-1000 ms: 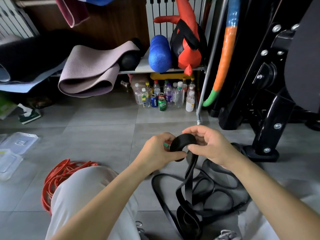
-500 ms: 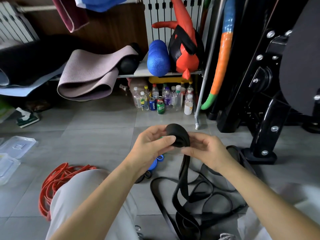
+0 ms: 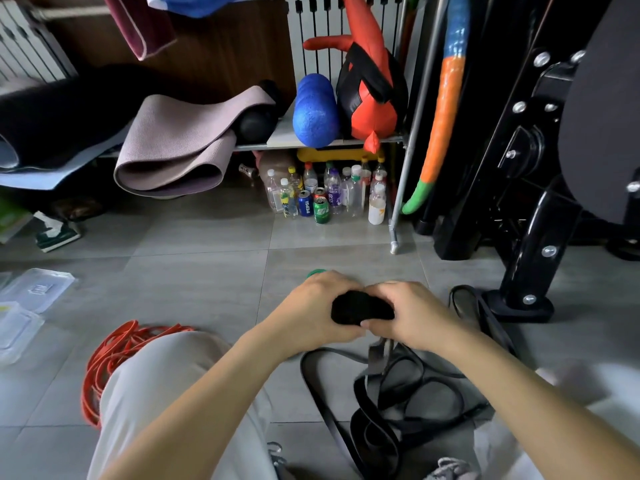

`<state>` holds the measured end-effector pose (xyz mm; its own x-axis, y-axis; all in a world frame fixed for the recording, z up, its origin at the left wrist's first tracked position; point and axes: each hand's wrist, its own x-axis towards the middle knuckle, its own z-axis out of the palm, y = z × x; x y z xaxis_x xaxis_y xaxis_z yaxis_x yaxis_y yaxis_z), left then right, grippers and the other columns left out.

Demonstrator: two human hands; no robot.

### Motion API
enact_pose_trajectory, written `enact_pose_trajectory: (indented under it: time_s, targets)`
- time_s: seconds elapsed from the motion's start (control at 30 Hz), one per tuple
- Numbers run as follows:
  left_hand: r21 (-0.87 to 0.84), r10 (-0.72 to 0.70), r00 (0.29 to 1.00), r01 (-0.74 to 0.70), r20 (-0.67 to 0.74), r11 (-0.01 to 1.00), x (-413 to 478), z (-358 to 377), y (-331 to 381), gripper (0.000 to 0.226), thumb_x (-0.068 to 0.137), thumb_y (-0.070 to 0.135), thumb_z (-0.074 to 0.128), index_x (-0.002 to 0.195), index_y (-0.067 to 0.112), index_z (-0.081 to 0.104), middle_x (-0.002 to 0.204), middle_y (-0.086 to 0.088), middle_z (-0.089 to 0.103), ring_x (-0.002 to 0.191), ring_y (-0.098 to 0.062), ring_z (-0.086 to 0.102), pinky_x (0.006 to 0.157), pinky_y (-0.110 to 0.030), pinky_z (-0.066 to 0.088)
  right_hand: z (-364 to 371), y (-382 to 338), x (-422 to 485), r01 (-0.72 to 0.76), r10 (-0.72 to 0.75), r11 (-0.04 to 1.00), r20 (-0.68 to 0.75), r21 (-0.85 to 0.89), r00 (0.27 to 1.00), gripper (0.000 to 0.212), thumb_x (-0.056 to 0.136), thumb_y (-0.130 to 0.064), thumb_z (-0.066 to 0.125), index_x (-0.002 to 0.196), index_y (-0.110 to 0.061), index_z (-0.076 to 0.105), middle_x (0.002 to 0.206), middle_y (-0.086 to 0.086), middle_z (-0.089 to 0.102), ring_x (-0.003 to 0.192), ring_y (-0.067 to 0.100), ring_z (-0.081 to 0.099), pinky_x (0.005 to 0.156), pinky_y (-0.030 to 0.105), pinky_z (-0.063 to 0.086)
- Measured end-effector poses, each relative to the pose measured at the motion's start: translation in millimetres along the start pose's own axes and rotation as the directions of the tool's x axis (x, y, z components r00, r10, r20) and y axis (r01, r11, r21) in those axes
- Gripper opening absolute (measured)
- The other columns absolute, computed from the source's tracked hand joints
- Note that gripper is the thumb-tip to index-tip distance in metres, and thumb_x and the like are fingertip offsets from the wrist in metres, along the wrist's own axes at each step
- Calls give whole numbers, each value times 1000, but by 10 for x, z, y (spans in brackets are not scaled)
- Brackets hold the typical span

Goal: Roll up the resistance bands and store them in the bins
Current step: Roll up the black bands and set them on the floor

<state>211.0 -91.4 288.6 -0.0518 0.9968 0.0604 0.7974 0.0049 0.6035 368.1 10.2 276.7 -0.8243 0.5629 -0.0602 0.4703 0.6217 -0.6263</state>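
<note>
from my screen both hands are closed round the black band roll (image 3: 360,306): the left hand (image 3: 310,315) curls its fingers over the roll's left end, and the right hand (image 3: 414,317) clamps the right end with its thumb tucked beneath. the roll sits between the two palms, held up off the floor tiles (image 3: 207,271). straight below the grip the unrolled part of the same band drops down, blurred, and spreads as loose loops (image 3: 398,396) on the tiles, with one loop reaching out to the right of the right hand, close to the foot of a black machine frame (image 3: 519,306). just beyond the left knuckles a green thing (image 3: 316,273) peeks out, mostly hidden, and i cannot tell what it is. down and left of the grip a pale trouser knee (image 3: 166,393) rises, and an orange band (image 3: 114,355) lies bunched on the floor against its far side. further left, well apart from the hands, clear plastic containers (image 3: 34,289) rest on the tiles. far beyond the grip a cluster of bottles and cans (image 3: 325,195) stands under a shelf.
</note>
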Motion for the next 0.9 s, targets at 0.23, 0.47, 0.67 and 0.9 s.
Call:
enact_pose_trajectory:
  time_s: [0.23, 0.47, 0.67, 0.9]
  targets:
    - [94, -122, 992, 124, -23, 988, 69, 44, -3, 31, 71, 27, 72, 100, 23, 61, 89, 10, 54, 81, -14, 54, 71, -26, 43, -21, -15, 9, -9, 12, 996, -31, 94, 999, 33, 74, -22, 73, 106, -21, 64, 96, -3, 67, 91, 15, 61, 81, 33, 50]
    - [-540, -270, 961, 194, -65, 819, 63, -123, 46, 32, 72, 8, 77, 90, 30, 63, 88, 7, 65, 80, -12, 63, 76, -36, 53, -208, -38, -28, 32, 49, 896, -171, 444, 984, 35, 66, -21, 82, 86, -42, 63, 88, -21, 70, 86, -5, 65, 79, 8, 48]
    - [-928, -331, 944, 113, -12, 355, 59, -114, 110, 42, 70, 7, 68, 111, 6, 58, 110, -14, 62, 97, -31, 62, 95, -46, 50, -72, -105, 15, 135, 40, 722, -236, 678, 971, 38, 68, -3, 77, 89, -32, 65, 82, -19, 72, 81, 0, 68, 72, 11, 50]
    - [-731, -284, 959, 181, -18, 658, 74, -101, 76, 36, 81, 0, 68, 111, 15, 57, 106, -5, 63, 89, -16, 64, 80, -31, 56, -108, -52, 2, 76, 50, 780, -183, 621, 982, 38, 72, 3, 75, 94, -27, 66, 86, -12, 74, 86, 5, 69, 78, 19, 54]
